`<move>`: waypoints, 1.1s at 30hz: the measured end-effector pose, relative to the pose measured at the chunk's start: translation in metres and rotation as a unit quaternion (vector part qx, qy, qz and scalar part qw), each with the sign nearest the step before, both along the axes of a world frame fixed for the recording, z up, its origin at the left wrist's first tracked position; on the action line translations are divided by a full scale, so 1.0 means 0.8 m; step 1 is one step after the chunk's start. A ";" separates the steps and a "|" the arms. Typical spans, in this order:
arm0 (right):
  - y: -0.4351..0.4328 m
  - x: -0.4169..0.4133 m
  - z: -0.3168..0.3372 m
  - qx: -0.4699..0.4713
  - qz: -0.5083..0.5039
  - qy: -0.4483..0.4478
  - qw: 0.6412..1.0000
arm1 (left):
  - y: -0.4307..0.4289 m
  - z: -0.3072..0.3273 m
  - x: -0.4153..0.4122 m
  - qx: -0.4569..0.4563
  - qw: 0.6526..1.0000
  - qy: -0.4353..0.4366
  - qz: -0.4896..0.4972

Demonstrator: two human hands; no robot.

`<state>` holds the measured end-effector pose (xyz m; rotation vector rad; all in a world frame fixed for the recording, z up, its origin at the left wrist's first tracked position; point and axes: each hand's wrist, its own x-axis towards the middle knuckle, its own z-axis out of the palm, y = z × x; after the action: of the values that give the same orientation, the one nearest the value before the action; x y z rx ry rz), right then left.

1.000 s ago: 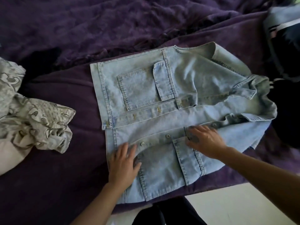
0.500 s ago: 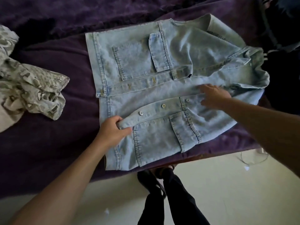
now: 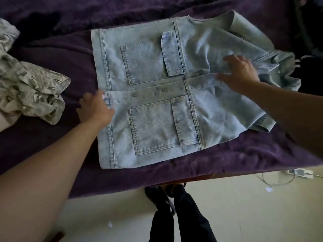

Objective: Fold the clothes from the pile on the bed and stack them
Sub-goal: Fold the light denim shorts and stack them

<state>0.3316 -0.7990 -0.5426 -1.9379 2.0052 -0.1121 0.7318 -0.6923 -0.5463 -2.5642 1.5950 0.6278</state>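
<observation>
A light blue denim jacket [image 3: 157, 105] lies front-up on the purple bedcover [image 3: 52, 55], its hem to the left and its collar to the right. Both front panels meet along the button placket. My left hand [image 3: 95, 109] is at the hem end of the placket, fingers curled on the corner of the near panel. My right hand [image 3: 239, 74] lies flat with spread fingers on the chest area near the collar. The sleeves are bunched at the right end, partly hidden under the body.
A crumpled grey-and-white patterned garment [image 3: 31, 91] lies at the left. Dark clothing [image 3: 311, 72] sits at the far right. The bed's front edge runs below the jacket; beyond it are a pale floor, my black-trousered legs [image 3: 174, 215] and a cable [image 3: 279, 180].
My left hand drew the near front panel's edge up toward the hem corner, closing the placket. My right hand slid up and right toward the collar. The camera view shifted.
</observation>
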 end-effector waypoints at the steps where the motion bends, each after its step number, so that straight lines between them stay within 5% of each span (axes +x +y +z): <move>1: 0.008 -0.002 -0.003 -0.016 0.019 0.000 1.000 | 0.011 -0.002 -0.012 -0.001 0.999 -0.026 -0.048; 5: 0.074 -0.055 -0.022 -0.001 0.079 0.052 0.996 | 0.087 -0.020 -0.078 0.049 0.977 -0.011 -0.207; 8: 0.091 -0.121 -0.022 0.064 -0.053 0.036 0.996 | 0.131 -0.035 -0.117 0.142 0.962 -0.023 -0.232; 11: 0.077 -0.173 -0.003 -0.079 -0.176 0.028 0.981 | 0.124 -0.031 -0.144 0.125 0.975 -0.031 -0.181; 14: 0.045 -0.202 0.010 -0.150 -0.181 -0.002 0.972 | 0.101 -0.019 -0.189 0.042 0.977 -0.005 -0.207; 18: -0.009 -0.185 0.009 -0.121 0.083 0.033 0.989 | 0.062 -0.014 -0.274 -0.055 0.963 0.053 -0.258; 21: -0.026 -0.169 -0.012 -0.066 0.330 0.120 0.934 | 0.030 -0.026 -0.340 -0.015 0.962 0.055 -0.265; 23: -0.029 -0.196 -0.022 -0.024 0.381 0.150 0.912 | 0.022 -0.039 -0.371 0.053 0.957 0.036 -0.282; 28: -0.066 -0.282 -0.028 -0.005 0.143 -0.005 0.990 | 0.004 -0.054 -0.388 0.156 0.942 0.027 -0.297; 31: -0.088 -0.285 -0.027 -0.010 -0.065 -0.064 0.996 | 0.004 -0.046 -0.383 0.170 0.938 0.037 -0.299; 33: -0.082 -0.289 -0.013 -0.085 -0.076 -0.050 0.992 | 0.012 -0.032 -0.385 0.126 0.945 0.040 -0.298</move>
<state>0.1004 -0.8645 -0.5533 -1.8352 2.1346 -0.4230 0.4239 -0.6831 -0.5721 -1.7579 2.0208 0.8012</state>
